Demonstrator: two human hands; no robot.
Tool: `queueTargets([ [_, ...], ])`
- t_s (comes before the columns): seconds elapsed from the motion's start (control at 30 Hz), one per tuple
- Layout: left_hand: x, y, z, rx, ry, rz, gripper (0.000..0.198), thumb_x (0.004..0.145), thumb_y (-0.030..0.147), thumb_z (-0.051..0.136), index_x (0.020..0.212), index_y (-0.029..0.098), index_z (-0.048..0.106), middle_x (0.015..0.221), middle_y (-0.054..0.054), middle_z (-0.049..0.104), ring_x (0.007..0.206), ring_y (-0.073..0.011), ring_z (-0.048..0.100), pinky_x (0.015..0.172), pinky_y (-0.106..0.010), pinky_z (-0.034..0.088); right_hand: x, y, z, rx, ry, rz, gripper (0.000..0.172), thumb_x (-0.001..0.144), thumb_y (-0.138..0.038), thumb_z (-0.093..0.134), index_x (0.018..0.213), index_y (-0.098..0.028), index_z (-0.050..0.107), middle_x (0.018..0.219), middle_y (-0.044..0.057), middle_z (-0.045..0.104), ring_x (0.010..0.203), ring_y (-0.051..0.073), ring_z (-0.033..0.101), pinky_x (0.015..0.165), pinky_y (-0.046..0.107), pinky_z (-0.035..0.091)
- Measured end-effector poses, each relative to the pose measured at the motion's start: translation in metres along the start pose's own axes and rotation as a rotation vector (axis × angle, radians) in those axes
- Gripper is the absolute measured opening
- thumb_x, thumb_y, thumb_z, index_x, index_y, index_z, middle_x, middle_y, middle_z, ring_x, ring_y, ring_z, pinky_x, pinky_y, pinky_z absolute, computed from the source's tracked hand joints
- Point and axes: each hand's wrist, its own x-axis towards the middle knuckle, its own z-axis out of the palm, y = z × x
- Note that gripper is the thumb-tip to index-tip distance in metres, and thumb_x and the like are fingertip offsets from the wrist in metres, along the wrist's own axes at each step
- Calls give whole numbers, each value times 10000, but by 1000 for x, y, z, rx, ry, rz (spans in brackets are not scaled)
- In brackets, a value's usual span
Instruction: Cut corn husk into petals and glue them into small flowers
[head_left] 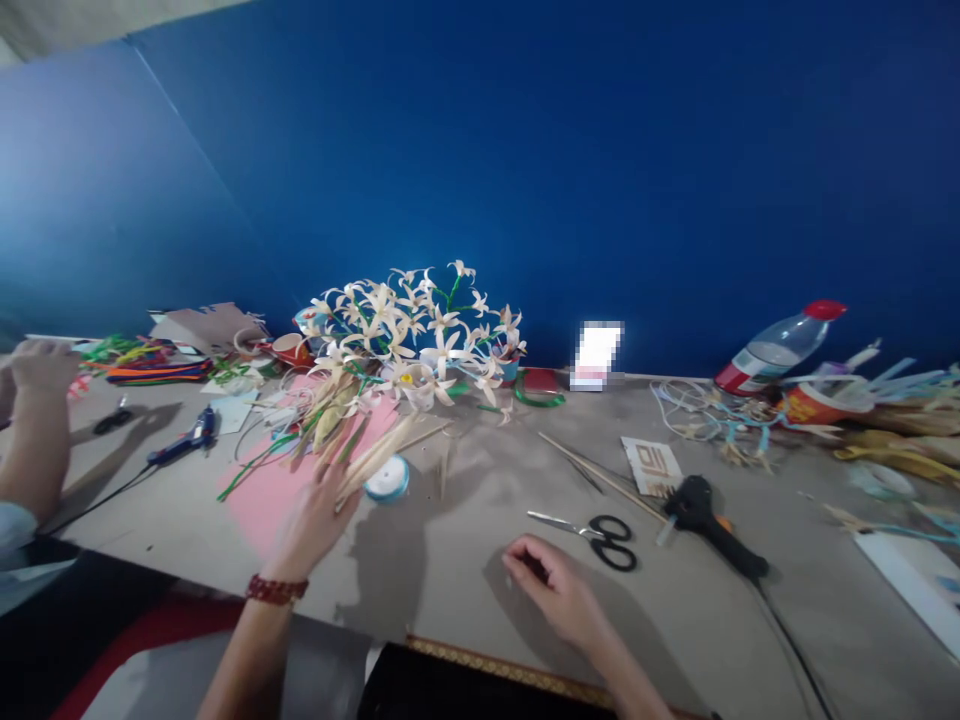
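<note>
My left hand (321,515), with a dark red bead bracelet (276,590) at the wrist, reaches to a pile of dried plant strips. Its fingers close around the ends of several pale strips (379,452), which partly cover them. Just right of these strips lies a spool of white ribbon (387,478). A pink sheet (259,505) is spread under the pile. My right hand (551,583) rests on the table with fingers curled in and nothing visible in them. Black-handled scissors (600,535) lie just beyond it.
White artificial flowers (442,345) on green stems stand behind the pile. A black glue gun (716,530) and its cord lie to the right, a blue glue gun (187,440) to the left. A red-capped bottle (780,350) leans at the back right. Another person's arm (37,430) is far left.
</note>
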Motion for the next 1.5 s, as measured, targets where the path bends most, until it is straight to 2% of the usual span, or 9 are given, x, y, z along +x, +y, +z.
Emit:
queueTargets([
  [0.13, 27, -34, -8, 108, -45, -27, 476, 846, 493, 499, 1196, 170, 525, 1226, -133, 559, 1100, -275, 568, 901, -341, 468, 0, -4, -1, -41, -23, -27, 263, 896, -409, 533, 757, -200, 609, 676, -11, 569, 645, 154, 520, 587, 235, 387],
  [0.27, 50, -47, -8, 164, -4, -141, 368, 943, 331, 284, 1090, 156, 572, 1132, -134, 617, 1053, -245, 584, 851, -321, 457, -5, -2, -2, -85, -25, -7, 249, 895, -394, 533, 754, -202, 605, 688, -10, 585, 650, 158, 535, 594, 238, 380],
  [0.4, 67, -54, -7, 214, -69, -213, 267, 866, 341, 434, 807, 167, 628, 810, -111, 669, 780, -257, 625, 651, -303, 433, -10, 3, -6, -93, -24, -9, 247, 900, -395, 527, 767, -207, 613, 694, -9, 597, 658, 163, 543, 598, 239, 381],
  [0.67, 70, -46, -25, 131, -39, -195, 207, 799, 276, 464, 689, 169, 602, 764, -105, 653, 741, -256, 599, 613, -299, 396, -11, 1, -9, -114, 19, -53, 247, 902, -393, 530, 749, -215, 607, 696, -7, 603, 654, 167, 544, 603, 245, 381],
  [0.83, 28, -5, -29, -143, -63, -133, 302, 860, 414, 427, 762, 184, 597, 640, -11, 572, 594, -152, 528, 538, -226, 394, -8, 1, -5, -94, 35, -46, 256, 897, -397, 533, 740, -208, 608, 689, 6, 606, 662, 178, 550, 590, 252, 391],
  [0.93, -9, 43, -6, -888, -303, -214, 353, 803, 502, 587, 774, 151, 607, 523, 39, 454, 455, -89, 395, 448, -195, 297, -5, -13, 4, -13, 12, -12, 265, 898, -404, 529, 749, -198, 608, 691, 10, 604, 650, 168, 542, 565, 243, 394],
  [1.03, -38, 93, 20, -1172, -530, -234, 322, 807, 453, 638, 756, 136, 614, 534, 38, 469, 444, -60, 374, 451, -180, 274, -2, -34, 15, 146, -38, -9, 214, 870, -396, 573, 830, -191, 622, 710, 2, 595, 643, 147, 529, 562, 230, 397],
  [1.2, -54, 139, 41, -1326, -603, -217, 293, 814, 421, 648, 726, 144, 618, 532, 25, 498, 480, -83, 432, 491, -192, 335, -1, -50, 21, 393, 20, 6, 263, 810, -424, 647, 732, -196, 542, 615, -51, 482, 569, 108, 439, 539, 216, 365],
  [1.5, -54, 156, 49, -1322, -596, -192, 235, 755, 361, 715, 748, 135, 650, 619, 10, 542, 542, -87, 451, 515, -185, 372, -12, -34, 15, 610, 27, 109, 333, 737, -445, 723, 692, -194, 509, 586, -65, 480, 523, 92, 425, 513, 209, 361],
])
